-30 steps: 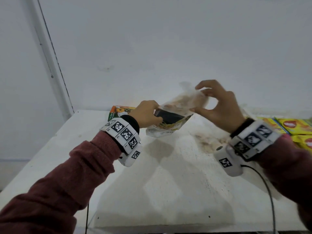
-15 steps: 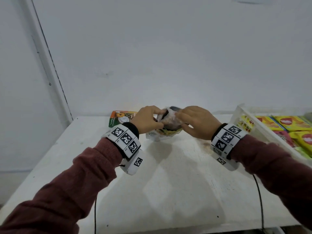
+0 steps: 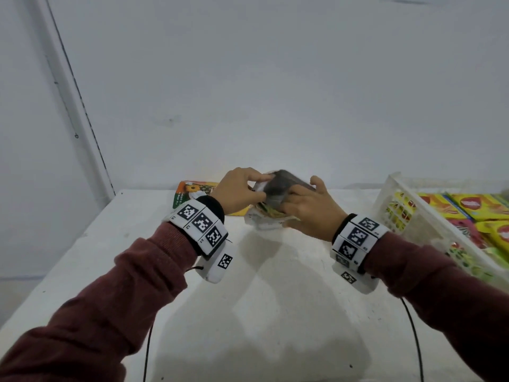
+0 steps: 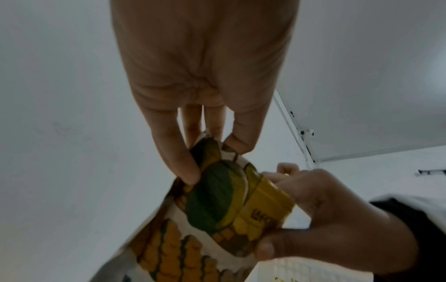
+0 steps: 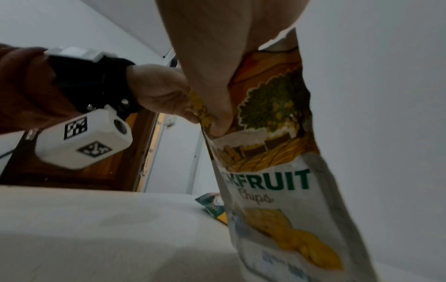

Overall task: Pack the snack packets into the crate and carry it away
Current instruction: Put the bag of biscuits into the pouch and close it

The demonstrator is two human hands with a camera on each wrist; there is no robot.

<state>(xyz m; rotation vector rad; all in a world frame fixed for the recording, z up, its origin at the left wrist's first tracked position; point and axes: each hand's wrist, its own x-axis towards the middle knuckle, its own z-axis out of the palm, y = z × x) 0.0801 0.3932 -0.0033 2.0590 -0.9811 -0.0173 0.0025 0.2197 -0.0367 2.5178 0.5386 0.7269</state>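
Both hands hold one white jackfruit chips packet (image 3: 278, 199) above the far middle of the white table (image 3: 264, 312). My left hand (image 3: 242, 193) pinches its top left corner (image 4: 207, 150) between thumb and fingers. My right hand (image 3: 308, 208) grips the packet's right side, its thumb pressed on the printed front (image 5: 267, 171). A white lattice crate (image 3: 418, 224) stands tilted at the right, with yellow and red snack packets (image 3: 473, 205) in it. Another green and orange packet (image 3: 190, 193) lies flat by the wall behind my left wrist.
A white wall rises right behind the table. The table's left edge runs diagonally toward a corner with a thin vertical pipe (image 3: 80, 100). Cables hang from both wrist cameras over the near table edge. A wooden door (image 5: 79, 167) shows in the right wrist view.
A second ago my right hand pinched the packet's raised top; it has since come down onto the packet beside my left hand. The view has shifted and the crate has come into sight at the right.
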